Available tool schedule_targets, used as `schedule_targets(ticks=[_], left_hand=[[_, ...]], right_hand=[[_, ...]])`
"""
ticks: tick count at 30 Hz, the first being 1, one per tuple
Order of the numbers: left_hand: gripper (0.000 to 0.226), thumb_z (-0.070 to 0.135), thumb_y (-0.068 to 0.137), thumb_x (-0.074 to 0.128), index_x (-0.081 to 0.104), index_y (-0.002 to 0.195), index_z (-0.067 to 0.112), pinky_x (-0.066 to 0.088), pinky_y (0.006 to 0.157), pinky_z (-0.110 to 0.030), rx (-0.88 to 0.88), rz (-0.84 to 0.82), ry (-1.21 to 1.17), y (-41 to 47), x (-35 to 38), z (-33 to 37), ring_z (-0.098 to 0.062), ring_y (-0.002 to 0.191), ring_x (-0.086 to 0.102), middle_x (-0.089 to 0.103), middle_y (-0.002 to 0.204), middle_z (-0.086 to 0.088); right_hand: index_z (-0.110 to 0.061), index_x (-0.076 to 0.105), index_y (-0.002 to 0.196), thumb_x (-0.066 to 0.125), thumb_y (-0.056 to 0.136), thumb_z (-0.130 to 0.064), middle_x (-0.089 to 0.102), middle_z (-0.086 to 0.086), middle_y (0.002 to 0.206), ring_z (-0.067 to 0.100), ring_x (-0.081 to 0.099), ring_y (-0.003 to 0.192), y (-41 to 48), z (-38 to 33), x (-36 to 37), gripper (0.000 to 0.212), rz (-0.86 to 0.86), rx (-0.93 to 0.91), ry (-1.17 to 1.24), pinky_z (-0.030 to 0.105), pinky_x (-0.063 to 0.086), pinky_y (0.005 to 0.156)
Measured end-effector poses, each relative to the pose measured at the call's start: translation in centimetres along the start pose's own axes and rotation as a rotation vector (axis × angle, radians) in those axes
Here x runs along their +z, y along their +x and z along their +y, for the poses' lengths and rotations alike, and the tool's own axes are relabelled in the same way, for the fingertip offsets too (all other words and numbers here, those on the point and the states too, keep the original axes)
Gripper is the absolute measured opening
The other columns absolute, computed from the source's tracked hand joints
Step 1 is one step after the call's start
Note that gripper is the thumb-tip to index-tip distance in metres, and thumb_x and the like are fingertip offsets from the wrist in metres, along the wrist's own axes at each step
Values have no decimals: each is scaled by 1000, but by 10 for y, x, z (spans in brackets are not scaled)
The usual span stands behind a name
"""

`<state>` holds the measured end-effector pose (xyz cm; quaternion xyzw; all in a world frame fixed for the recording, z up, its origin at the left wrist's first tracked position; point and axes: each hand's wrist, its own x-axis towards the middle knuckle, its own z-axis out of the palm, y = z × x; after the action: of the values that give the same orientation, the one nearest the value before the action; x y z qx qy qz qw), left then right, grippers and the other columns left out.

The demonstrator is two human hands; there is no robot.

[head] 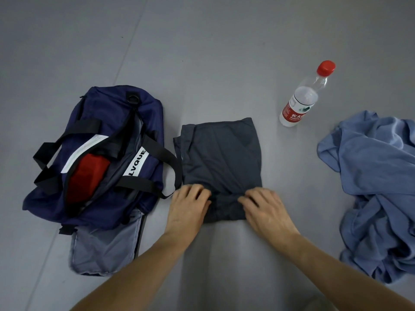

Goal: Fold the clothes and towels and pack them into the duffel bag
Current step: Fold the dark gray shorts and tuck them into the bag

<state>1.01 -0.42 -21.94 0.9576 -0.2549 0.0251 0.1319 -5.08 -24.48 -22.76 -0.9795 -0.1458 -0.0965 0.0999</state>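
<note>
Both hands, left hand and right hand, pinch the near edge of the dark grey garment lying folded on the floor. Left sits the open navy duffel bag holding a red item; right, a crumpled blue garment, then a water bottle.

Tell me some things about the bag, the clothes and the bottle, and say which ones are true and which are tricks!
1. Both hands, left hand and right hand, grip the dark grey garment. True.
2. The duffel bag is zipped shut. False: it lies open, with something red inside.
3. The bottle has a blue cap. False: red.
4. The blue garment lies crumpled. True.
</note>
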Motion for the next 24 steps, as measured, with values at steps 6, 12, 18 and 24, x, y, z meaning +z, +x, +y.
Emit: schedule_targets(ticks=[6,12,18,24], left_hand=[[57,37,86,73,53,138,24,32,118,-36,215,-192,-73,-21,13,-1,-18,130,50,55,137,1],[67,22,87,70,41,147,26,27,119,-29,67,-274,-154,-7,2,-5,-19,135,47,51,145,2],[32,33,90,60,45,118,35,44,76,-27,-159,-293,-335,23,-20,-5,-16,94,62,65,107,10],[24,52,88,65,62,109,40,51,83,-29,-351,-376,-550,33,-17,-22,-8,95,61,65,100,17]], right_hand=[[-19,51,144,49,88,-58,56,2,143,23,53,132,-16,-4,17,69,-339,20,-75,45,43,110],[-16,69,125,84,68,-34,68,5,126,26,68,109,13,2,10,61,-289,86,14,42,56,94],[-26,59,133,54,92,-36,65,-5,126,20,58,113,34,8,-6,43,-395,246,259,31,48,96],[-34,48,135,52,95,-57,70,2,104,26,65,99,42,15,-16,46,-501,518,391,34,49,88]])
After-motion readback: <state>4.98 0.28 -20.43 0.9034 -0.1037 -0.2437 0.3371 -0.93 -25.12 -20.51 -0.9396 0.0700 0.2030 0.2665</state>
